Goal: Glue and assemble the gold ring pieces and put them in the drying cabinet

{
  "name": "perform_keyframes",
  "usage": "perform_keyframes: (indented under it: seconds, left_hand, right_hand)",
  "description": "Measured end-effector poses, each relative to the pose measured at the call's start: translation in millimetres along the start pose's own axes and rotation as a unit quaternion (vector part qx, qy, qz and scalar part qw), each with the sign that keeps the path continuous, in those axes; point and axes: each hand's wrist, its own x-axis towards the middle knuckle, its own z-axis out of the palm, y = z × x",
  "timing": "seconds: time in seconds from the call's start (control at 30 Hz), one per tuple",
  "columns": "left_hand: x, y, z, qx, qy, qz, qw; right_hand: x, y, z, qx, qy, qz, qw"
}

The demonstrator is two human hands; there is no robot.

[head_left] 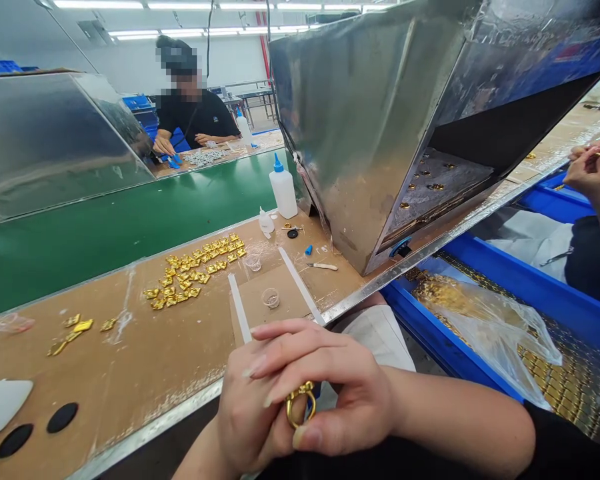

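Observation:
A shiny gold ring point(291, 408) is pinched where my two hands meet, close to my body at the table's front edge. My right hand point(340, 380) reaches across from the right, its fingers over the back of my left hand and its thumb against the ring's lower side. My left hand point(245, 413) is closed round the ring from the left, with its fingertips largely hidden. Something small and dark blue shows behind the ring; I cannot make out what it is. Past my hands, a small clear round dish point(271, 298) sits on cardboard point(253, 320) between white strips.
Rows of gold pieces point(195, 270) lie left of centre. A white bottle point(283, 190), small dropper bottle point(266, 221) and knife point(323, 267) stand or lie behind. A metal hood point(350, 147) rises right, above blue trays point(480, 247). A co-worker's hands point(595, 167) are far right; another person point(195, 120) sits opposite.

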Motion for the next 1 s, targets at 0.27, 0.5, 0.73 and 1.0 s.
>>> perform_keyframes:
  seconds: [0.27, 0.5, 0.73, 1.0]
  left_hand:
    - [1.2, 1.7, -5.2, 0.047, -0.023, -0.004, 0.999]
    - [7.7, 4.7, -5.3, 0.078, 0.002, 0.0, 0.997]
    - [8.0, 3.2, -6.6, 0.072, 0.013, 0.007, 0.997]
    - [-0.8, -1.6, -9.2, 0.038, -0.015, 0.008, 0.999]
  right_hand:
    - [12.8, -2.7, 1.2, -0.016, 0.093, -0.07, 0.993]
    - [12.2, 0.4, 4.0, -0.025, 0.098, -0.081, 0.992]
    - [7.6, 3.0, 4.7, -0.04, 0.003, -0.006, 0.999]
    - [1.2, 6.8, 9.1, -0.053, -0.044, 0.043, 0.997]
